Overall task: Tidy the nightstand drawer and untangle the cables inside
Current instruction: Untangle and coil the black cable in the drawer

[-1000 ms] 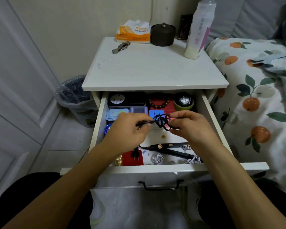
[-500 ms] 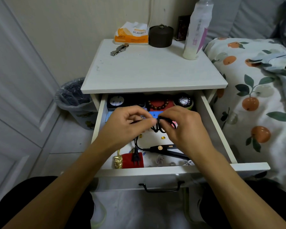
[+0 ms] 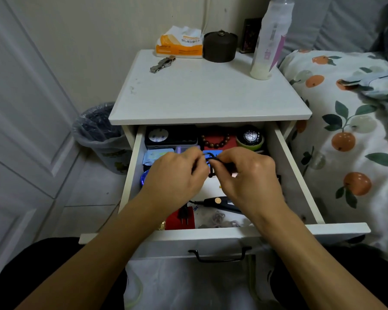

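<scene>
Hovering over the open drawer point(image 3: 298, 175), our left hand point(image 3: 177, 175) and right hand point(image 3: 249, 173) sit close together, each grip pinching the tangled black cable point(image 3: 211, 158) held up between them above the drawer's middle. Below, its plug point(image 3: 184, 214) lies on a red box point(image 3: 174, 222) near the front, beside the black hair iron point(image 3: 220, 202). A white bottle point(image 3: 270, 39) stands on the nightstand point(image 3: 199, 95).
</scene>
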`<state>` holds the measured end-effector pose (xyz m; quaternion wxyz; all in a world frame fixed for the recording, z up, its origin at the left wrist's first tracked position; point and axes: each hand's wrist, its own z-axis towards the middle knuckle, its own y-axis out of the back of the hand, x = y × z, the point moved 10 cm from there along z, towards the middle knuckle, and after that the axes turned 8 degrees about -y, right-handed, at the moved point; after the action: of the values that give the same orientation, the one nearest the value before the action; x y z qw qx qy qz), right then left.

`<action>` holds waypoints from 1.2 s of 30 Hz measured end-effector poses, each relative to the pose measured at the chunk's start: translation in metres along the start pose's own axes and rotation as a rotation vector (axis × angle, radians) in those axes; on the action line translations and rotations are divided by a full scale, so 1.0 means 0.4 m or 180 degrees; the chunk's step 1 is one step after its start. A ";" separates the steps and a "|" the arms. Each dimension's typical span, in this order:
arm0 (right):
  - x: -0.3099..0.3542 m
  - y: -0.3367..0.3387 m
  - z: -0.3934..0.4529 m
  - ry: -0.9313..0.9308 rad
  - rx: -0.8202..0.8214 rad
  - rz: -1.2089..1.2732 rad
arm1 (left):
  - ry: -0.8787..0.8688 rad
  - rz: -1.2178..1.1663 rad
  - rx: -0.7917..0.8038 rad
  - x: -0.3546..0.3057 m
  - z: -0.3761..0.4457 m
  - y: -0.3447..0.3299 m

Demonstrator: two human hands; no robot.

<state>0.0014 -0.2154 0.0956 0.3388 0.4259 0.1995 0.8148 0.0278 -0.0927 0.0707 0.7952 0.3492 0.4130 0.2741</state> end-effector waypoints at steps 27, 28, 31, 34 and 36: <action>-0.072 -0.036 0.017 -0.0473 0.0652 -0.0908 | 0.0512 -0.0616 0.0177 0.064 -0.008 -0.035; -0.105 -0.013 0.020 -0.0860 0.0483 -0.0649 | 0.0615 -0.0713 0.0136 0.077 -0.009 -0.032; -0.206 0.014 0.014 -0.1718 0.0354 -0.0487 | 0.0675 -0.0722 0.0138 0.088 -0.008 -0.030; -0.165 -0.016 0.018 -0.1170 0.0758 -0.0921 | 0.0448 -0.0606 0.0379 0.055 -0.006 -0.051; -0.092 -0.067 0.008 -0.0438 0.1246 -0.0903 | 0.0342 -0.0555 0.0490 0.043 -0.004 -0.058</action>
<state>0.0294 -0.2232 0.0603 0.3736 0.5057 0.3878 0.6741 0.0388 -0.0939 0.0439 0.7636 0.3568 0.5036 0.1898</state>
